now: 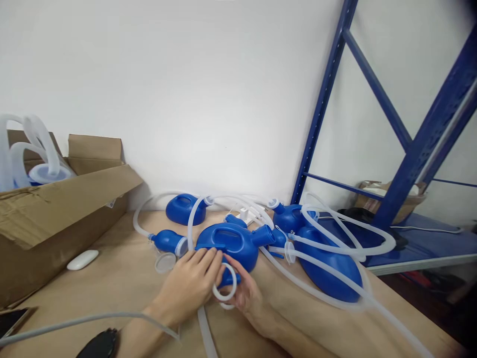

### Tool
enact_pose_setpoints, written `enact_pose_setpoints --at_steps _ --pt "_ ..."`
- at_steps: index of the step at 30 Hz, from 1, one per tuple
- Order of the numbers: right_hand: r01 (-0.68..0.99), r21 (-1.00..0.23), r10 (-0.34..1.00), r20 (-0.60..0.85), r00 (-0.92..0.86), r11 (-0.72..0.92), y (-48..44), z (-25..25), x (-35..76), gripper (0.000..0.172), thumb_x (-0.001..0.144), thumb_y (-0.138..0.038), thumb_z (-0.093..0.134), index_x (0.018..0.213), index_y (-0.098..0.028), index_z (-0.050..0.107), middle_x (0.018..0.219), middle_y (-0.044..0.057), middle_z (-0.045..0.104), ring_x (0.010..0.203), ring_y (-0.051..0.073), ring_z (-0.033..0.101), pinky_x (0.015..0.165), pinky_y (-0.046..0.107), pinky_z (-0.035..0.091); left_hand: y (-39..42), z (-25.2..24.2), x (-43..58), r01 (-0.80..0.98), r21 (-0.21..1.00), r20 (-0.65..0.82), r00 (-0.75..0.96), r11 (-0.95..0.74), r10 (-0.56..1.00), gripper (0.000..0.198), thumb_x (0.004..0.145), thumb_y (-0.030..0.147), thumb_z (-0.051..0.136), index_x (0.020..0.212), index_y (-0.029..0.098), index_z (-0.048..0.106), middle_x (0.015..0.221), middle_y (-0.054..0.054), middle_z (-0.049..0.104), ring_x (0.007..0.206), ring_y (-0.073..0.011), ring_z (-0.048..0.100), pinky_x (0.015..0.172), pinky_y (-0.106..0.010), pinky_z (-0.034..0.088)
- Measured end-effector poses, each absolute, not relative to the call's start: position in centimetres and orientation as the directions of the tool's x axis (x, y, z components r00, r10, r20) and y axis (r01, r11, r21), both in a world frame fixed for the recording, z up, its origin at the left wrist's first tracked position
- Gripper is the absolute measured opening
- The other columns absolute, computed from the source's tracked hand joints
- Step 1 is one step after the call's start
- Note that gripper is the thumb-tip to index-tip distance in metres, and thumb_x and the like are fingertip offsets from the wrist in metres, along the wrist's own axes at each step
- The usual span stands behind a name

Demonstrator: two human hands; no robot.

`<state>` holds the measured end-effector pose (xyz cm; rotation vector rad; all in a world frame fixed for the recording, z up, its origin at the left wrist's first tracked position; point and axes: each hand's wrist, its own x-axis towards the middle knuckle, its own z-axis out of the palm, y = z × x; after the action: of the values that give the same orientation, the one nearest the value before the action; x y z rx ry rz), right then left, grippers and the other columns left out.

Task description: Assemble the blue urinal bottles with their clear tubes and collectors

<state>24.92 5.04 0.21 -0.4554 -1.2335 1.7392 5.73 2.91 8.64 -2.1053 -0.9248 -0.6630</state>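
Observation:
My left hand (188,287) lies flat, fingers stretched, its tips against the near side of a blue plastic bottle (230,244) with a handle slot on the wooden table (122,271). Close beside it my right hand (244,291) curls round a small blue fitting with a translucent white ring (225,284) at the bottle's near end. A clear tube (205,325) runs from there toward me.
Several more blue bottles (328,263) with tangled clear tubing (346,233) lie right and behind. An open cardboard box (48,214) stands left, a white oval object (82,259) beside it. A phone (11,320) lies at the near left. Blue shelving (421,149) rises right.

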Motion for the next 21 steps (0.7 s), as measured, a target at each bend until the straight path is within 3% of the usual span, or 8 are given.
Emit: enact_pose_setpoints --at_steps 3,5,8,10,12,15,17,21 --pt "-0.519 -0.846 0.906 0.117 -0.407 -0.124 5.0 1.1 25.8 0.072 0.07 -0.058 0.087 0.13 -0.034 0.055 0.117 0.004 0.065 0.089 0.021 0.068 0.08 0.039 0.057 3.9 9.4 8.6 0.683 -0.42 0.648 0.687 -0.597 0.33 0.031 0.105 0.022 0.041 0.115 0.012 0.069 0.101 -0.013 0.078 0.084 -0.0244 0.074 0.07 -0.034 0.057" --pt "-0.553 -0.814 0.927 0.052 -0.372 -0.176 5.2 1.7 26.3 0.065 0.071 -0.065 0.082 0.122 -0.031 0.059 0.111 0.004 0.067 0.091 0.024 0.068 0.076 0.04 0.058 4.3 9.8 9.5 0.648 -0.302 0.639 0.682 -0.699 0.356 0.032 0.106 0.024 0.04 0.115 0.013 0.068 0.098 -0.012 0.078 0.083 -0.0236 0.074 0.071 -0.035 0.058" --pt "-0.558 -0.795 0.931 -0.022 -0.364 -0.237 5.2 2.3 26.4 0.052 0.077 -0.062 0.078 0.115 -0.029 0.062 0.105 0.003 0.069 0.087 0.024 0.069 0.072 0.041 0.06 4.6 10.9 9.5 0.627 0.116 0.625 0.557 -0.771 0.547 0.037 0.107 0.031 0.036 0.108 0.019 0.07 0.099 -0.009 0.078 0.086 -0.0218 0.074 0.078 -0.034 0.059" --pt "-0.538 -0.803 0.925 -0.041 -0.377 -0.255 5.1 2.6 26.2 0.046 0.079 -0.051 0.081 0.114 -0.029 0.062 0.105 0.002 0.07 0.083 0.021 0.07 0.072 0.038 0.06 4.7 12.0 8.7 0.59 0.412 0.591 0.407 -0.695 0.696 0.04 0.107 0.036 0.034 0.104 0.021 0.072 0.101 -0.007 0.079 0.09 -0.0208 0.074 0.083 -0.031 0.058" --pt "-0.54 -0.796 0.92 -0.051 -0.39 -0.273 5.0 3.0 26.1 0.047 0.079 -0.043 0.081 0.119 -0.029 0.062 0.113 0.003 0.07 0.085 0.02 0.071 0.072 0.036 0.059 4.9 13.3 7.5 0.556 0.572 0.574 0.253 -0.603 0.779 0.04 0.104 0.04 0.037 0.11 0.02 0.071 0.106 -0.007 0.079 0.097 -0.0227 0.073 0.088 -0.033 0.058" --pt "-0.608 -0.73 0.921 -0.073 -0.383 -0.311 5.2 3.8 26.6 0.054 0.081 -0.043 0.076 0.131 -0.027 0.06 0.122 0.007 0.069 0.092 0.023 0.072 0.071 0.033 0.058 5.8 14.8 5.3 0.559 0.634 0.581 0.112 -0.534 0.806 0.041 0.094 0.036 0.045 0.124 0.019 0.067 0.115 -0.009 0.076 0.1 -0.0252 0.072 0.085 -0.036 0.059" --pt "-0.654 -0.68 0.923 -0.089 -0.374 -0.331 5.5 4.4 27.1 0.059 0.083 -0.045 0.071 0.136 -0.025 0.057 0.117 0.01 0.072 0.094 0.026 0.073 0.07 0.032 0.056 6.5 14.9 4.2 0.58 0.653 0.571 0.045 -0.487 0.82 0.05 0.083 0.025 0.045 0.129 0.018 0.063 0.121 -0.009 0.073 0.097 -0.024 0.072 0.077 -0.034 0.061" --pt "-0.663 -0.665 0.92 -0.098 -0.379 -0.344 5.8 4.5 27.4 0.063 0.083 -0.048 0.072 0.137 -0.023 0.056 0.109 0.011 0.074 0.094 0.028 0.075 0.071 0.033 0.055 7.5 13.0 4.1 0.674 0.651 0.439 0.043 -0.35 0.898 0.06 0.072 0.013 0.039 0.127 0.016 0.065 0.111 -0.008 0.075 0.087 -0.0216 0.072 0.08 -0.036 0.06"
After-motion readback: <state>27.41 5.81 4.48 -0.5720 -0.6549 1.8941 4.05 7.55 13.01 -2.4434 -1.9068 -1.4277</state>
